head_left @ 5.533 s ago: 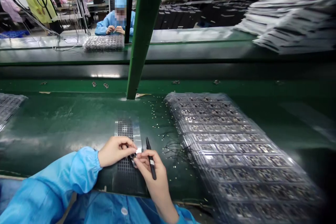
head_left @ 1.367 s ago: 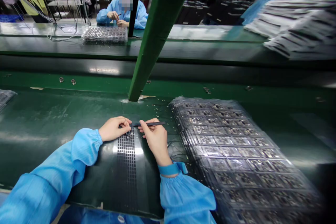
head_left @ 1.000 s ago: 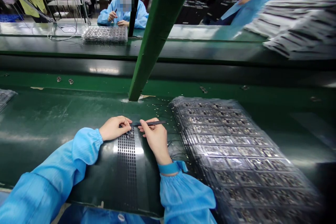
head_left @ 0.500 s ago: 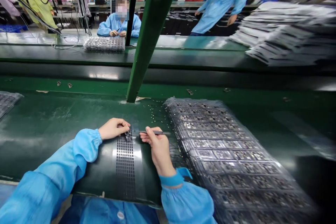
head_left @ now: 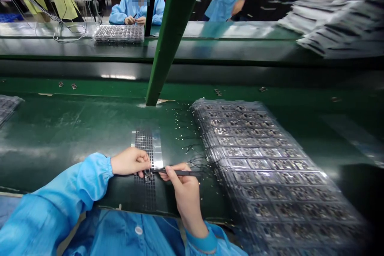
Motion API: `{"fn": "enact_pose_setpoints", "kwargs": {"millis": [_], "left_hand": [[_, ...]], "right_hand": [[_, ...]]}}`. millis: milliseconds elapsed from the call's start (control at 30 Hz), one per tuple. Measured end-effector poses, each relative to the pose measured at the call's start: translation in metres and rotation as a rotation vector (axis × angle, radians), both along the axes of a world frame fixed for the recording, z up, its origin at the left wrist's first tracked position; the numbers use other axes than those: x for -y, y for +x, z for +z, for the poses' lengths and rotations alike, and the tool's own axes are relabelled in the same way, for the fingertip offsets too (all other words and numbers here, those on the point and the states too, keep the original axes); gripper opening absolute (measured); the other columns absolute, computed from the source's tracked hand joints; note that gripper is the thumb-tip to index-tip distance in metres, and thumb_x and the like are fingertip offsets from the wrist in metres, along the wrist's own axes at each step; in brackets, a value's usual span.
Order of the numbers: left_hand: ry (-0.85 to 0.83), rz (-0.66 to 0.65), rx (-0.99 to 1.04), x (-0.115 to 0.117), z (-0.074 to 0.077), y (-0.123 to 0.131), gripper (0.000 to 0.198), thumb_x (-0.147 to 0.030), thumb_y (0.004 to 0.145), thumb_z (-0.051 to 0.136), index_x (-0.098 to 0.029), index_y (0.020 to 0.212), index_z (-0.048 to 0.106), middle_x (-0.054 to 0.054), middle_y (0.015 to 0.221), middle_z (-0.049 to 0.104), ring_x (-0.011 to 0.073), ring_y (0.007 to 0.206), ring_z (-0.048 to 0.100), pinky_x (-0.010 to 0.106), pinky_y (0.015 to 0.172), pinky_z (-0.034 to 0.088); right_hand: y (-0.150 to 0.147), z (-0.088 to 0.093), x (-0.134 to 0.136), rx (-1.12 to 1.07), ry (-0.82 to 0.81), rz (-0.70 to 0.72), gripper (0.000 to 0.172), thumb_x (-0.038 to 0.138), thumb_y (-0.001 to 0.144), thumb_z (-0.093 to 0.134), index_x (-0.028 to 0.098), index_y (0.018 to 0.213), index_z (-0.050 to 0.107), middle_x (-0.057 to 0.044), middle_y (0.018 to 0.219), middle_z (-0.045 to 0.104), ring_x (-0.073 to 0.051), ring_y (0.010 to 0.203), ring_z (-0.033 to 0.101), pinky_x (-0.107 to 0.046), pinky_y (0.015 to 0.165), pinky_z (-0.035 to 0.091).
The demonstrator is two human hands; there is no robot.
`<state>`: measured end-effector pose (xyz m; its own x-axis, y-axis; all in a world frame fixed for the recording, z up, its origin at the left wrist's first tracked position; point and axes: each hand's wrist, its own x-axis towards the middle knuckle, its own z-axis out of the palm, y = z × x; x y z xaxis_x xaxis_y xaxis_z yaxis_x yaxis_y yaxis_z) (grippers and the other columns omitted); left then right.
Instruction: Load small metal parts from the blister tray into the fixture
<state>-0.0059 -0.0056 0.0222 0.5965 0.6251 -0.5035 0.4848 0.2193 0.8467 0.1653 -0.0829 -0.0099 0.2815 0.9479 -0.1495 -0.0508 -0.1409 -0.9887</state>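
Note:
My left hand [head_left: 132, 161] is closed, thumb and fingers pinching a small metallic electronic part [head_left: 148, 177] over a clear sheet [head_left: 157, 153] with rows of small black pads [head_left: 144, 139]. The fingers hide some of that part. In my right hand [head_left: 185, 188] are dark tweezers [head_left: 187, 173], held like a pen and pointing left. Their tips reach the part beside my left fingertips; whether they touch it I cannot tell. The sheet lies flat on the green bench [head_left: 75, 128], partly under both hands.
To the right stands a stack of clear trays [head_left: 258, 156] filled with small boards. Thin black wires [head_left: 195, 160] lie along its left side. A green post [head_left: 177, 28] rises at the bench's back. Across the line, a person in blue [head_left: 123, 8] sits behind another tray stack [head_left: 118, 34].
Both hands have moved toward me along the padded sheet, baring its far end. The tweezer tips have come closer to my left fingertips. The view has tilted down a little.

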Motion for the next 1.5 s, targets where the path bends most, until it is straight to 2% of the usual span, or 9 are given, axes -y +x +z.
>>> {"fn": "enact_pose_setpoints", "kwargs": {"millis": [900,1267,1500], "left_hand": [[0.084,-0.034,-0.006,0.0011,-0.0024,-0.003,0.018,-0.032,0.081,0.057,-0.015,0.076,0.057,-0.002,0.056,0.061,0.0136,0.057,0.066,0.02,0.057,0.046],[0.039,-0.028,0.006,0.0011,-0.0013,-0.0027,0.019,-0.032,0.081,0.057,-0.014,0.077,0.057,-0.003,0.056,0.06,0.0125,0.055,0.064,0.019,0.054,0.046],[0.009,-0.007,0.035,-0.0001,0.0008,-0.0008,0.018,-0.031,0.076,0.063,-0.013,0.077,0.058,-0.003,0.056,0.061,0.0112,0.053,0.062,0.019,0.054,0.046]], "right_hand": [[-0.0021,0.0043,0.0019,0.1,0.021,0.012,0.028,0.043,0.076,0.067,0.018,0.066,0.061,-0.003,0.064,0.063,-0.017,0.059,0.063,-0.027,0.058,0.053],[-0.003,0.0062,0.002,0.103,0.012,0.012,0.028,0.042,0.076,0.067,0.016,0.067,0.061,-0.003,0.064,0.063,-0.017,0.06,0.064,-0.027,0.059,0.053],[-0.0023,0.0049,0.0026,0.111,0.006,0.015,0.028,0.043,0.076,0.067,0.016,0.067,0.06,-0.003,0.064,0.063,-0.017,0.06,0.064,-0.027,0.059,0.053]]}}
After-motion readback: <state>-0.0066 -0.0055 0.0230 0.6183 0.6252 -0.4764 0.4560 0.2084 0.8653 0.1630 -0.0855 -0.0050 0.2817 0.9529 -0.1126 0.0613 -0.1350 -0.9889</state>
